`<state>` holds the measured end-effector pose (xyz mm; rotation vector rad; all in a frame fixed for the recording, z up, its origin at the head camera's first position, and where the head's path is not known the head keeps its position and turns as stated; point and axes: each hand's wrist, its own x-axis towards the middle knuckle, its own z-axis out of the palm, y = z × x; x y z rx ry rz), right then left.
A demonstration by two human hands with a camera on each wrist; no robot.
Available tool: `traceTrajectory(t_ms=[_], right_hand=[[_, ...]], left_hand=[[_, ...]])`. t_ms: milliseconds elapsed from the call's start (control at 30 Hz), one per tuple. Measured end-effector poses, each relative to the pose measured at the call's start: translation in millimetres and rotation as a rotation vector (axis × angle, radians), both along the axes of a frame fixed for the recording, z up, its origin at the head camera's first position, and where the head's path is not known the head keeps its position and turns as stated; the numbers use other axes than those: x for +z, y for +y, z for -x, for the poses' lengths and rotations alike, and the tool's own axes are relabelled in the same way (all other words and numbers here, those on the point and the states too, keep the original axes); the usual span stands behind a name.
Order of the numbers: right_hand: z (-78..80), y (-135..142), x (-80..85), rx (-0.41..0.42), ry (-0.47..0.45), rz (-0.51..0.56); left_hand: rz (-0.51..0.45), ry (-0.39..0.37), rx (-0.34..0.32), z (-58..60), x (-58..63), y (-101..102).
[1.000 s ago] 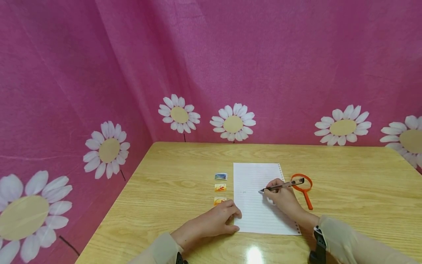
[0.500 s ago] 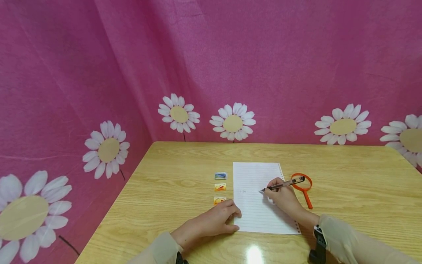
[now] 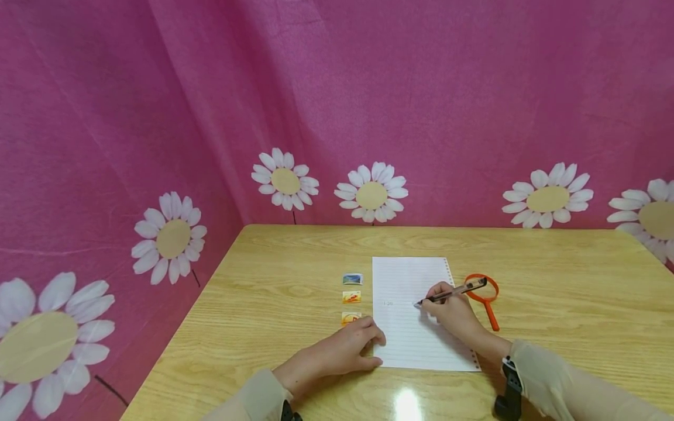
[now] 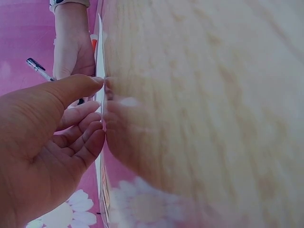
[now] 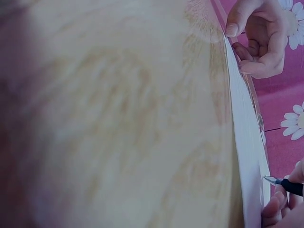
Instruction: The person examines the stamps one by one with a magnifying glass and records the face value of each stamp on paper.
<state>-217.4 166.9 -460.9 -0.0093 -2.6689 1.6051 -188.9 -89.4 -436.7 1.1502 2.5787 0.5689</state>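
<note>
A sheet of lined white paper [image 3: 405,345] with punched holes down its right side lies on the table, a short line of small writing at its left. My right hand [image 3: 455,316] pinches a pen [image 3: 463,288], its tip at the paper's middle; the tip [image 5: 271,180] shows close to the sheet in the right wrist view. At the sheet's lower left edge rests my left hand [image 3: 347,349], fingers loosely bent and fingertips on the edge. Just beyond it are three small stamp-like pictures: a blue one [image 3: 353,279], a yellow-and-red one [image 3: 351,297] and a yellow one [image 3: 349,318], partly covered by that hand.
A magnifying glass with an orange-red rim and handle [image 3: 492,316] lies right of the paper, partly behind the pen and right hand. The wooden table [image 3: 263,280] ends at a pink curtain [image 3: 447,105] printed with white flowers.
The pen has shifted very slightly to the right, its back end a little higher. My left hand stays on the paper's edge.
</note>
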Motion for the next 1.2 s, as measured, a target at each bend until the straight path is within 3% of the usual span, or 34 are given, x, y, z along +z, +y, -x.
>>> traceTrajectory(t_ms=[367,700,967,1200], right_hand=[[-0.5,-0.9,-1.0,-0.007,0.028,0.007],[-0.7,1.2,-1.3,-0.003,0.005,0.009],[0.4,2.5,-2.2,-0.049,-0.043,0.095],[1.2,7.1,-2.3,-0.040,-0.043,0.082]], left_hand=[[-0.014,0.000,0.002,0.4,-0.2,0.3],[-0.015,-0.006,-0.001,0.1,-1.0,0.3],[0.006,-0.013,0.010,-0.7,0.5,0.8],[0.009,-0.008,0.019,-1.7,1.6,1.3]])
